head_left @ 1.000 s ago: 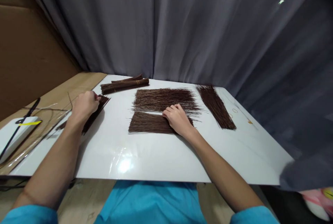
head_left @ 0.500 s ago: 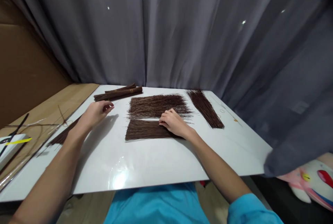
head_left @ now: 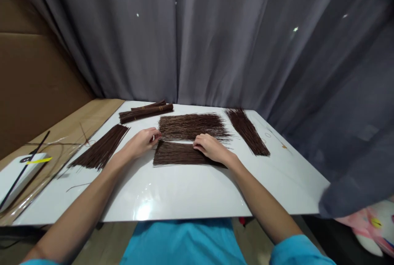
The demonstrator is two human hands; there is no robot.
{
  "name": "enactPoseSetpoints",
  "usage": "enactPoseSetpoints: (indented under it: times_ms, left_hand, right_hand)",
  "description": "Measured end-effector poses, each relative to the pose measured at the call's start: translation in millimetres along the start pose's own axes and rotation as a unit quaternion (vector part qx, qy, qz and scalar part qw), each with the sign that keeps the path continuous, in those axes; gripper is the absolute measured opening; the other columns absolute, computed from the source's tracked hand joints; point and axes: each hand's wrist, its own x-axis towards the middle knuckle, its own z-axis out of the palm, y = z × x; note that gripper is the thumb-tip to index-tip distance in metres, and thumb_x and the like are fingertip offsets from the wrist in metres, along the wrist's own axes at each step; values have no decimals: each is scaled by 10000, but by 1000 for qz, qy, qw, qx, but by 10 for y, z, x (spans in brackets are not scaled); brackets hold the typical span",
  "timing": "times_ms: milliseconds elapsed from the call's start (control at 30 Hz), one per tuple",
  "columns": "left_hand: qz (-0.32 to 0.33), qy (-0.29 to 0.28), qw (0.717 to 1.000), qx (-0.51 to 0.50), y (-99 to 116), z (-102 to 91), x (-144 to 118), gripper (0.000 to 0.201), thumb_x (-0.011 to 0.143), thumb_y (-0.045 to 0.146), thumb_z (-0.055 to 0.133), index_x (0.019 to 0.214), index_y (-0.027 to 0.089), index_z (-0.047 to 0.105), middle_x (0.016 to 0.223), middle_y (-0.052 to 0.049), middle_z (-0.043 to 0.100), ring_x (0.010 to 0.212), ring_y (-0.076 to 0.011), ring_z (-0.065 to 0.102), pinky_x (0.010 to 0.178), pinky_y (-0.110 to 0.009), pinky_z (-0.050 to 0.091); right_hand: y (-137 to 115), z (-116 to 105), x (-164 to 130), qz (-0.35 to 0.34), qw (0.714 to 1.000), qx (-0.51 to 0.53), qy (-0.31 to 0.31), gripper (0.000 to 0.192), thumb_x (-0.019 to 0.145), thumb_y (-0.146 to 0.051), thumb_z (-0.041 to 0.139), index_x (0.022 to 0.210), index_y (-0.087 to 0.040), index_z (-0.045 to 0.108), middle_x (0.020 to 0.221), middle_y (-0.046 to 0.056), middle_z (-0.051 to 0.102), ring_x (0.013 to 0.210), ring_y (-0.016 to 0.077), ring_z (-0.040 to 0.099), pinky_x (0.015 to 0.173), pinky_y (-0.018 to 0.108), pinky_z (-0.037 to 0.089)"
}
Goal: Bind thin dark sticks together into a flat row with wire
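Observation:
Two piles of thin dark brown sticks lie side by side before me: a far pile with frayed ends to the right, and a near pile with straighter edges. At their left ends, by the narrow gap between them, my left hand has its fingers pinched together; anything between the fingertips is too small to make out. My right hand rests on the near pile with bent fingers closed against the sticks at its far edge. The wrist covers part of that pile's right end.
More brown sticks lie fanned at the left and in a slanting pile at the right. Tied bundles sit at the back left. A white box with a yellow strip stands on cardboard at the left. A grey curtain hangs behind the white table.
My left hand has moved right, from beside the tied bundles to the left ends of the two piles. The right hand stays on the near pile. The view has shifted slightly left.

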Motion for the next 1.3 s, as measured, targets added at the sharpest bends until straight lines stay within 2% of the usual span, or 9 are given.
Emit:
enactPoseSetpoints:
  times_ms: [300, 567, 733, 900, 1067, 1300]
  left_hand:
    - [24, 24, 999, -15, 120, 71, 18, 305, 1044, 370, 498, 1139, 236, 755, 1074, -104, 746, 906, -272, 698, 840, -397, 523]
    - [-24, 86, 996, -3, -29, -43, -15, 325, 1037, 384, 524, 1137, 192, 765, 1065, -103, 749, 872, -238, 674, 809, -361, 490]
    - [2, 75, 997, 18, -15, -42, -30, 301, 1062, 386, 524, 1083, 191, 752, 1018, -88, 744, 848, -219, 661, 780, -342, 464]
    - [23, 46, 998, 28, 179, 22, -15, 344, 1094, 440, 500, 979, 211, 729, 918, -71, 738, 791, -215, 655, 723, -322, 426]
    - [67, 16, 996, 47, 347, 81, -21, 356, 1115, 405, 450, 949, 209, 696, 903, -65, 715, 807, -215, 658, 729, -324, 428]
    - [69, 14, 997, 37, 351, 116, -15, 314, 1099, 372, 486, 905, 209, 671, 866, -53, 683, 759, -206, 631, 702, -323, 403]
  right_hand:
    - [-4, 79, 13, 8, 1000, -13, 6, 128, 1077, -213, 616, 1004, -211, 721, 1036, 64, 726, 976, 215, 649, 918, 340, 451]
    - [24, 68, -21, 28, 999, 29, 25, 143, 1097, -248, 581, 1055, -208, 712, 1082, 71, 728, 993, 216, 662, 918, 337, 466]
    - [-3, 130, 13, 8, 1000, 18, 11, 115, 1075, -250, 626, 1042, -208, 728, 1072, 76, 725, 1011, 225, 660, 949, 356, 461]
    - [-35, 144, 32, 19, 1000, -4, 13, 147, 1094, -222, 586, 1046, -193, 723, 1064, 78, 717, 953, 210, 650, 887, 333, 455]
    - [-100, 96, 43, -2, 998, -62, -18, 177, 1112, -249, 560, 1046, -187, 712, 1071, 90, 706, 953, 213, 635, 878, 331, 432]
    - [-165, 123, 70, 10, 994, -110, -23, 242, 1130, -239, 512, 1034, -177, 725, 1063, 97, 708, 945, 213, 620, 872, 331, 402]
